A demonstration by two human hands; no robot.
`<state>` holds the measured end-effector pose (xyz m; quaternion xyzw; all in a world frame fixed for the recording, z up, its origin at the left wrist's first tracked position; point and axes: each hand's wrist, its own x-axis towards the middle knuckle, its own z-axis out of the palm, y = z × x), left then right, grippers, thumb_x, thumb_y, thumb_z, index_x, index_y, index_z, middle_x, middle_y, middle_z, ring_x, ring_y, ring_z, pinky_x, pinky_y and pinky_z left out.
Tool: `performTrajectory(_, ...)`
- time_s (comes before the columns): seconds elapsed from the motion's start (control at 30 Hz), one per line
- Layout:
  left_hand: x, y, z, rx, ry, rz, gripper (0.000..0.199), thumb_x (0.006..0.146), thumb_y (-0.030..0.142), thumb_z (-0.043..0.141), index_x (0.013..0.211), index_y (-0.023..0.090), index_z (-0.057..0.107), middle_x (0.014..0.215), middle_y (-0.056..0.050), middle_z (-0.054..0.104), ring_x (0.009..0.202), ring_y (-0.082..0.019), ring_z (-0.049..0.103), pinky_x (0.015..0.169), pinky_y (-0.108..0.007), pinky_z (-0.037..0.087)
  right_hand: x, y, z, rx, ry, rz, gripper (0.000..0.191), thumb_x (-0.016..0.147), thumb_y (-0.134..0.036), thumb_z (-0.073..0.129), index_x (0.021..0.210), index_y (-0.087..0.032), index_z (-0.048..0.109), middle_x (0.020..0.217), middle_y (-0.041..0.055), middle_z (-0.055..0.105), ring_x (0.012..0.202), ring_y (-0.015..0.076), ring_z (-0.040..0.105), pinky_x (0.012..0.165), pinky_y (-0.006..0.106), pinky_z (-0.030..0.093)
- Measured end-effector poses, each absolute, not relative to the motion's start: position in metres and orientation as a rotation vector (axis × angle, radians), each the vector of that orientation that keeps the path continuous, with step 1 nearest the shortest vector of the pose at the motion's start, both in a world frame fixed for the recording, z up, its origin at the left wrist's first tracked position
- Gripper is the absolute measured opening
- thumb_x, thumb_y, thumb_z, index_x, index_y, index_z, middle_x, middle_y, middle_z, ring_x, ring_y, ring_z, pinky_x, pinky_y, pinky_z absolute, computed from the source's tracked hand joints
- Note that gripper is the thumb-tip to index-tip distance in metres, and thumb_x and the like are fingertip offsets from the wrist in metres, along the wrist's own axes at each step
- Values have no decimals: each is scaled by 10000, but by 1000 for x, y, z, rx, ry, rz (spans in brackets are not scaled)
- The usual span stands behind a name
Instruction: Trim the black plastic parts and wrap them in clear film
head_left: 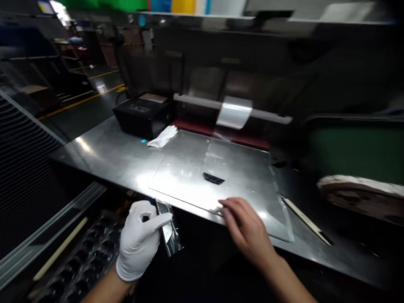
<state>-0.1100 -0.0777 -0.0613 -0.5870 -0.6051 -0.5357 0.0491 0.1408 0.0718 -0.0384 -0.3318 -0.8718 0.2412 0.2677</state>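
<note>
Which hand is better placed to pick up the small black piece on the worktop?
Probably the right hand: its fingertips are much nearer the black piece, while the gloved left hand is holding a shiny packet.

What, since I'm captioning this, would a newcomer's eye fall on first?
Probably the white-gloved left hand, at lower left, holding a shiny clear plastic packet. Next, the small, elongated black piece near the middle, dark against the bright, silvery metal tabletop. Then the bare right hand near the front edge.
</note>
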Motion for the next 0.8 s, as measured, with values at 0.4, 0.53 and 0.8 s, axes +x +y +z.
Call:
performTrajectory(0.4,-91,-203,-174,-531,-3050,-2240,357,1036,335,575,1354,184,635,1020,-89,768,885,-208,737,796,-378,626,0,-75,-166,-1053,-2039,2499,448,928,-631,659,837,-197,589,671,-15,584,568,123,464,541,247,363)
performTrajectory(0.53,-105,-244,-221,186,-3269,-2337,247,987,386,684,982,140,695,880,-23,717,727,-155,686,680,-330,610,-11,-84,-187,-979,-2412,2387,399,885,-601,696,810,-211,663,703,13,665,649,188,591,627,290,448)
performTrajectory(0.8,-209,-405,-237,1155,-3251,-1376,362,987,379,678,1269,156,639,1233,-110,682,1016,-243,699,849,-431,624,9,-54,-214,-1058,-2662,2144,598,936,-700,505,1257,-232,694,1023,89,785,886,272,740,805,349,584)
